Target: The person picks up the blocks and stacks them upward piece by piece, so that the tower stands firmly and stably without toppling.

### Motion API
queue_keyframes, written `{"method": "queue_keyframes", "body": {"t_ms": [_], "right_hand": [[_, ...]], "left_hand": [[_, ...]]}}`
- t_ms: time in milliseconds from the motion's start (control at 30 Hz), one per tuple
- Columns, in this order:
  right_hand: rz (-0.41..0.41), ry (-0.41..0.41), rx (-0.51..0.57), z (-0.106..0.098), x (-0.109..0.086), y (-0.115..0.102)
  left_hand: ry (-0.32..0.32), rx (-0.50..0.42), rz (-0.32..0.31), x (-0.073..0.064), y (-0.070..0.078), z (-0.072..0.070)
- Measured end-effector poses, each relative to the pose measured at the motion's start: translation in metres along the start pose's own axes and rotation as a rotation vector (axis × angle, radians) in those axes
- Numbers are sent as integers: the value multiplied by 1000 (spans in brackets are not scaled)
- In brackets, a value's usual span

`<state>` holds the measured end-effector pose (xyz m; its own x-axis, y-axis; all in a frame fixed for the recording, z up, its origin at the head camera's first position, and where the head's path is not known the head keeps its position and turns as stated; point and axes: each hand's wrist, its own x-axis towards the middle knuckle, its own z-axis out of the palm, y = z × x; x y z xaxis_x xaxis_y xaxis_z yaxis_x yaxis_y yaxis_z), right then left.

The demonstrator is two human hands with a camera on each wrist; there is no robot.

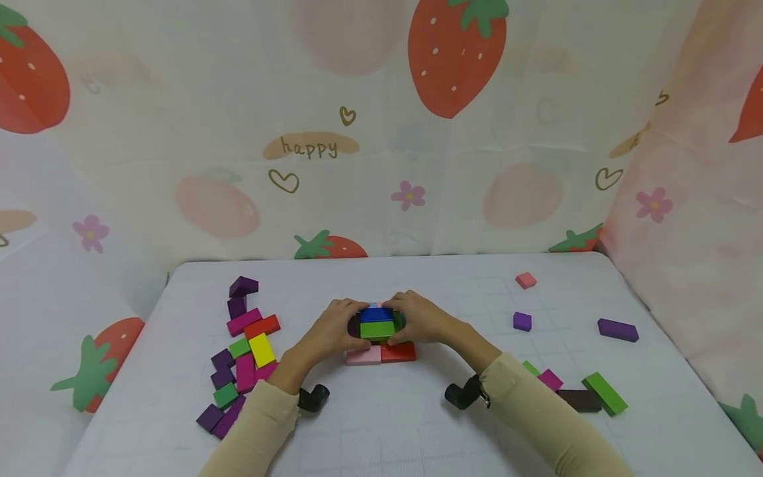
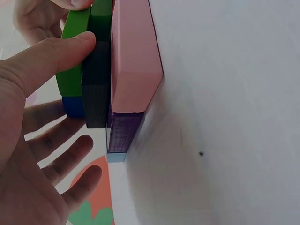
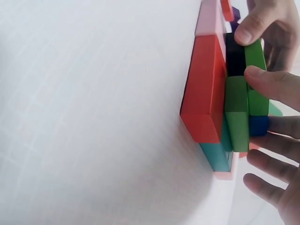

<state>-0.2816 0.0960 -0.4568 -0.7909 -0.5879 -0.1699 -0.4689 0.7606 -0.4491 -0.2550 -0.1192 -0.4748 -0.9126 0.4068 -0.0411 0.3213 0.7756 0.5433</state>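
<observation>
A small layered stack of wooden blocks stands at mid-table. Its front bottom row is a pink block (image 1: 363, 356) beside a red block (image 1: 398, 352). On top, a bright green block (image 1: 377, 330) lies in front of a blue block (image 1: 377, 315). My left hand (image 1: 336, 326) pinches this top pair from the left, thumb in front by a black block (image 2: 96, 93), fingertips behind at the blue one. From the right, my right hand (image 1: 424, 318) pinches the same pair, its thumb above a darker green block (image 3: 236, 112). Purple (image 2: 124, 133) and teal (image 3: 215, 157) blocks show low at the sides.
Loose blocks cluster at the left, including a yellow block (image 1: 262, 350) and a magenta block (image 1: 245, 372). On the right lie a purple block (image 1: 618, 330), a small purple cube (image 1: 522, 321), a coral block (image 1: 526, 280), a dark brown block (image 1: 579, 400) and a long green block (image 1: 605, 393).
</observation>
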Motion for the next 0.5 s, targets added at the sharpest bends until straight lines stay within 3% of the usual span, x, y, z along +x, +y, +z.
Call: {"method": "queue_keyframes", "body": {"t_ms": [500], "right_hand": [[-11, 15, -18, 3, 0, 0]], "left_hand": [[-19, -18, -20, 0, 0, -1]]}}
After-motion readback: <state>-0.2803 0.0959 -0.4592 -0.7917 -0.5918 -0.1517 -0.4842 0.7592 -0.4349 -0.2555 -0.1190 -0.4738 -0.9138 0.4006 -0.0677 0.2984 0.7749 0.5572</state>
